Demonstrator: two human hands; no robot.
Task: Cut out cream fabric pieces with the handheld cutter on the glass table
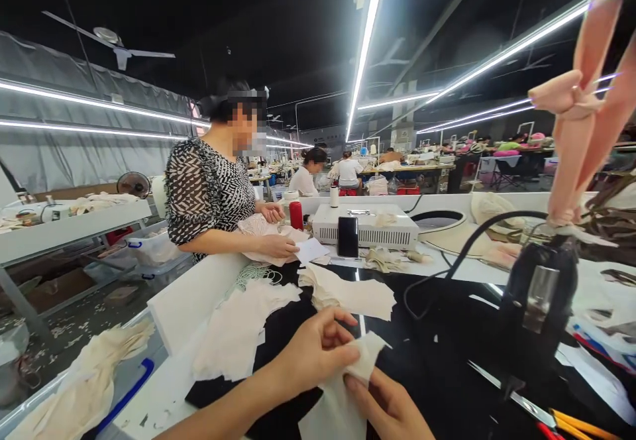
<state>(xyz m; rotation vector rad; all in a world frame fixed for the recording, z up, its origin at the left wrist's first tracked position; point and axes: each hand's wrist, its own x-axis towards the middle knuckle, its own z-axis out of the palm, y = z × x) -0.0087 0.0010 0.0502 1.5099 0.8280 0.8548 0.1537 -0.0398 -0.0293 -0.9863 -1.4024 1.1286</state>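
Near the bottom centre, my left hand [318, 350] pinches the upper edge of a cream cloth piece [332, 410] between thumb and fingers. Just below and to the right, my right hand [390, 403] grips the same cloth near its folded top. The cloth hangs down over a black table surface [427, 347]. Beyond my hands lies a stack of cream cloth pieces [358, 291]. Another pile of pale pieces [238, 334] rests to the left, beside thin green cords [256, 275].
A person [213, 188] at the left holds pale cloth and a white sheet. Behind the stack are a phone [348, 236], a white box [387, 228] and a red thread spool [295, 215]. Scissors [511, 393] and a dark machine [534, 307] are at right.
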